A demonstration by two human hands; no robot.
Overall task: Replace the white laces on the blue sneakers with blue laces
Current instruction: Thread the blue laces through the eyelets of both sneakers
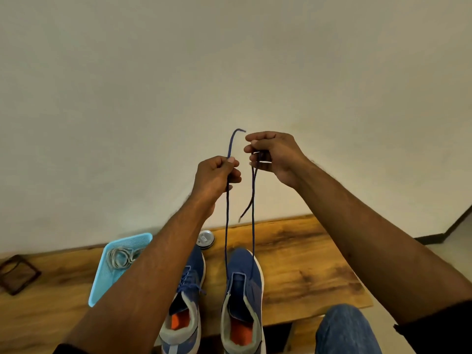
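Note:
Two blue sneakers stand side by side on the wooden table [301, 272]. The left sneaker [187, 302] is laced in blue with a tied bow. From the front eyelets of the right sneaker [242, 292] a blue lace [226, 226] rises in two strands. My left hand [217, 177] pinches the left strand, whose tip curls above the fist. My right hand [270, 157] grips the right strand, and its loose end hangs below the hand. Both hands are raised high above the shoe.
A light blue tray [102, 284] at the left holds the coiled white laces [120, 256]. A small round metal tin [205, 239] sits behind the left sneaker. A dark square frame [15, 274] lies at the far left. My jeans-clad knee [344, 328] is at the lower right.

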